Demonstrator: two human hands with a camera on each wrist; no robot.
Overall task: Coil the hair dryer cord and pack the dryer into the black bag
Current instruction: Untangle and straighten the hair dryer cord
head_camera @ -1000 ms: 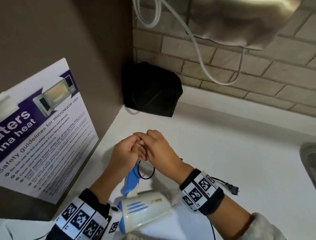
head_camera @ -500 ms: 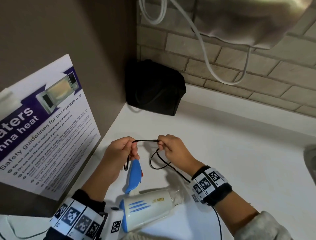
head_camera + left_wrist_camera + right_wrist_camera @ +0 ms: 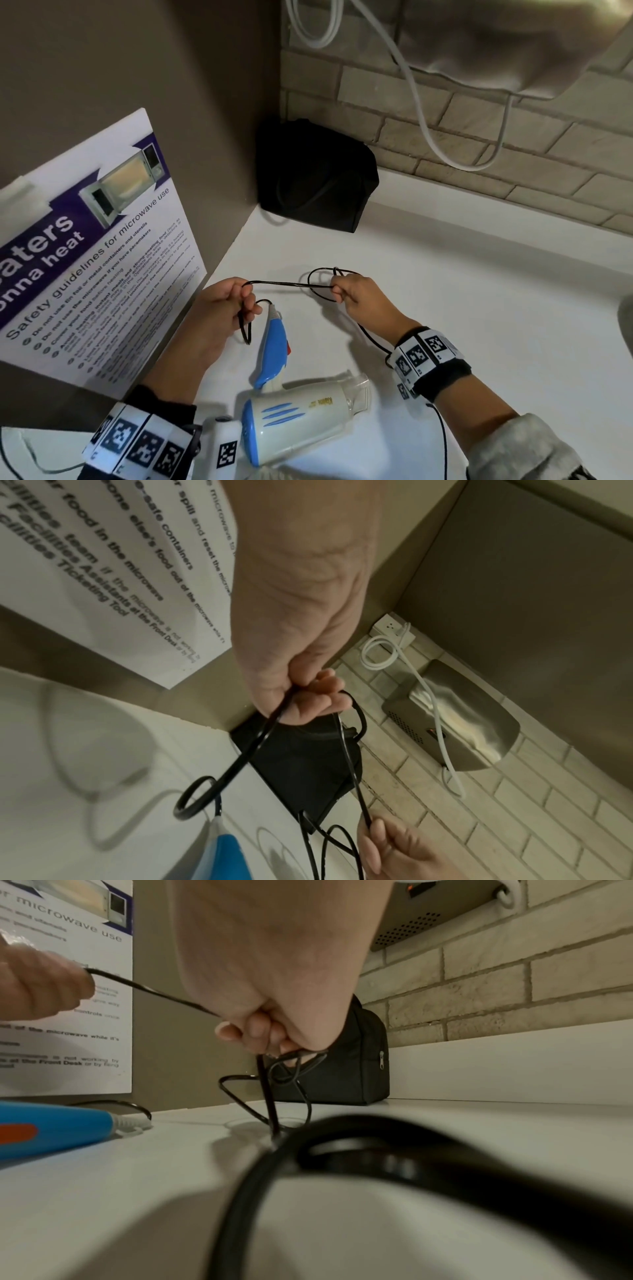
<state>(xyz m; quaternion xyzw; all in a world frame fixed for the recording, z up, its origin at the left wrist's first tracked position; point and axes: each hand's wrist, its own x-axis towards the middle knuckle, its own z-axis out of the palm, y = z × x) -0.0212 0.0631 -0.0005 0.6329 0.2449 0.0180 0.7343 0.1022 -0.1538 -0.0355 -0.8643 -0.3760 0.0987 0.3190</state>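
So the hair dryer (image 3: 301, 411) is lying on its side on the counter (image 3: 479, 308), closest to the person, with both hands just behind it, left hand (image 3: 219, 308) and right hand (image 3: 359, 294), and the cord (image 3: 287, 283) stretched between them. The bag (image 3: 315, 178) sits way back in the corner, and a poster (image 3: 85, 246) leans on the wall to the left.
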